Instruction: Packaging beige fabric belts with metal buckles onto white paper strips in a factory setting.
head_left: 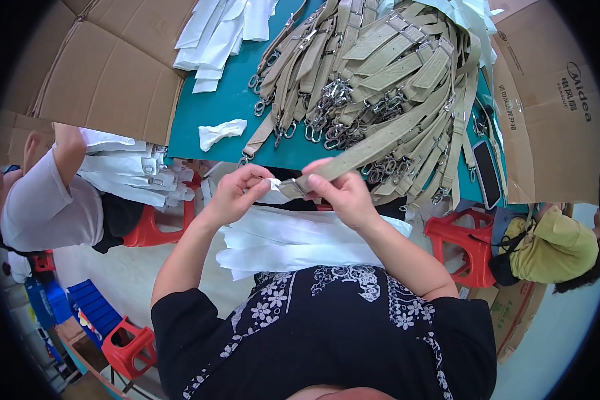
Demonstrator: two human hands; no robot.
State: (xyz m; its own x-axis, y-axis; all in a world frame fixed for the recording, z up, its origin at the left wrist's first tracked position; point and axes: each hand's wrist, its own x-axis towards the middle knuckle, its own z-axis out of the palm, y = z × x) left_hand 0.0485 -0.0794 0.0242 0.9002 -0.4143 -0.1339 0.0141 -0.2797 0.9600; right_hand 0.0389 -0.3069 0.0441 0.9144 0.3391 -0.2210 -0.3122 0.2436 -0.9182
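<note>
My right hand [345, 197] grips a khaki strap [380, 137] close to its metal buckle [293, 188], thumb on top. The strap runs up and right from there onto the pile of straps. My left hand [232, 193] pinches a small scrap of white paper or tissue [275, 185] at the strap's left end. Whether the scrap is wrapped around that end or only touches it, I cannot tell. Beyond my hands, a heap of khaki straps [400, 50] with metal snap hooks [333, 133] covers much of the green table [197, 120]. White strips [300, 237] lie across my lap.
A crumpled white piece [221, 133] and white strips [223, 33] lie on the table's left part. A phone [487, 173] rests at the right edge. Cardboard boxes [113, 67] flank both sides. Co-workers sit left [40, 200] and right [560, 247], near red stools [463, 247].
</note>
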